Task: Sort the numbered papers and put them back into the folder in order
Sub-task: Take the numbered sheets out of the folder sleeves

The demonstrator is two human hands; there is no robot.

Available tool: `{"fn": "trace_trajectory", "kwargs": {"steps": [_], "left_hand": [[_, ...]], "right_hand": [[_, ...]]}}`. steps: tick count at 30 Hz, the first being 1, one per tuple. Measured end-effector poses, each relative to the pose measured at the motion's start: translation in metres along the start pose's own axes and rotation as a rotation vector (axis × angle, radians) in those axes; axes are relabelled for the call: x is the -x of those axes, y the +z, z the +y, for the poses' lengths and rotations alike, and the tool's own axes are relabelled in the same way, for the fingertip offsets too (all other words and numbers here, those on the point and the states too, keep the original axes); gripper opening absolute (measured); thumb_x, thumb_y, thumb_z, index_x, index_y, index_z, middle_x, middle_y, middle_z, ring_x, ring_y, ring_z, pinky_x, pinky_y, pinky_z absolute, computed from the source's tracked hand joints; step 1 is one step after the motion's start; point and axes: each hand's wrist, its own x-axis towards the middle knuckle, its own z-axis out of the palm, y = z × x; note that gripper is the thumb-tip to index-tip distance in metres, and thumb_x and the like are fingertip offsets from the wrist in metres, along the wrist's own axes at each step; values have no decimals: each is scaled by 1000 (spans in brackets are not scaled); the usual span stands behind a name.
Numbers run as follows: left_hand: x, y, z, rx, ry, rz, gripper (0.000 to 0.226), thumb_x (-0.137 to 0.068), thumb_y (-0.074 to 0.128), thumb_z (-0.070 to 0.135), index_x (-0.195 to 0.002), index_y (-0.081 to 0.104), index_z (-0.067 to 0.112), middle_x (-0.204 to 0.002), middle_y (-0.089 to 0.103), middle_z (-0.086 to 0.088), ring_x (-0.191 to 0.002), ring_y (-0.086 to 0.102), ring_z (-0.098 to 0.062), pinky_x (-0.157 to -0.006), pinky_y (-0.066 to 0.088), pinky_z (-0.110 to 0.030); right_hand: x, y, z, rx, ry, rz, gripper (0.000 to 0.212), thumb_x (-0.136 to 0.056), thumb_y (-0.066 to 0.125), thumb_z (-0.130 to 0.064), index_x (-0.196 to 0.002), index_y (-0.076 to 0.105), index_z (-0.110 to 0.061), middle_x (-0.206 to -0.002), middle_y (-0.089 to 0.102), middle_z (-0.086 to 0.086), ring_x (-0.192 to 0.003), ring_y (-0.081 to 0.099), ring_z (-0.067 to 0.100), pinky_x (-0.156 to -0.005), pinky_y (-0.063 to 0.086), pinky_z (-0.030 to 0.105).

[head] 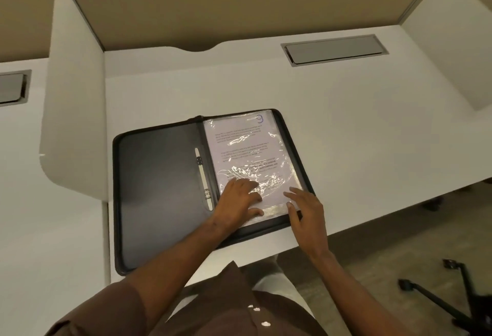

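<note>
Left hand (238, 200) pressed flat, fingers straight, on the sleeved paper (247, 154); right hand's (306, 209) relaxed fingers touched the folder (159, 189) edge beside it.

I am seeing a white desk (346, 128) filling mid-frame; an open black folder (159, 189) is lying flat at its lower-centre edge.

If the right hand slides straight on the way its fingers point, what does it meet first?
The right hand points up and left across the folder's right half, so it would likely meet the left hand's fingers resting flat on the plastic sleeve. Depth is unclear.
</note>
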Motion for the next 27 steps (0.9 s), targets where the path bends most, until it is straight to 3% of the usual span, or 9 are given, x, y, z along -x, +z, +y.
{"fn": "trace_trajectory", "kwargs": {"steps": [2,7,10,12,15,19,23,27], "left_hand": [[-1,-2,0,17,9,44,28,-83,78,45,-104,76,27,-131,65,-1,-123,57,-24,-106,42,-45],[0,-4,4,84,-7,112,19,-91,72,34,-102,77,19,-125,70,-4,-117,62,-24,-104,46,-45],[4,-1,5,113,-45,108,23,-96,65,35,-109,75,20,-130,67,-2,-123,58,-22,-112,39,-46],[6,-1,5,129,-50,121,24,-96,62,36,-109,74,20,-131,66,-2,-125,57,-22,-115,37,-50],[8,2,3,136,-16,155,31,-97,54,43,-108,74,22,-131,66,-1,-128,55,-22,-114,37,-52],[9,2,-4,67,-68,144,48,-102,36,55,-128,65,27,-153,48,-3,-147,35,-27,-122,20,-59],[7,-1,-20,-71,-208,29,70,-100,19,62,-157,28,23,-168,11,-10,-156,4,-30,-124,1,-57],[7,3,-35,-144,-300,-49,79,-99,10,68,-160,6,19,-168,-8,-12,-155,-9,-30,-125,-3,-54]], "right_hand": [[10,-5,-3,-5,-76,-31,26,-101,58,-27,-126,66,-26,-128,66,-7,-124,55,7,-102,52,43],[32,-3,-14,270,-570,-149,28,-95,60,-27,-118,72,-16,-119,72,1,-114,64,16,-102,50,35],[35,9,-13,447,-545,-243,45,-99,52,-39,-137,62,-17,-141,61,2,-134,53,19,-115,41,40],[32,18,-12,547,-500,-302,57,-101,45,-47,-151,46,-18,-158,41,3,-148,35,21,-123,23,43],[24,29,-11,639,-453,-395,69,-104,35,-56,-161,22,-18,-168,14,5,-157,7,23,-125,0,44],[21,31,-6,697,-437,-431,74,-104,29,-59,-162,13,-15,-170,3,8,-157,-2,24,-124,3,49],[43,26,8,695,-427,-420,74,-103,33,-59,-160,22,-13,-170,10,8,-157,6,26,-122,12,51],[67,17,14,669,-428,-406,71,-103,36,-55,-160,26,-14,-169,15,8,-156,11,25,-121,15,50]]}}
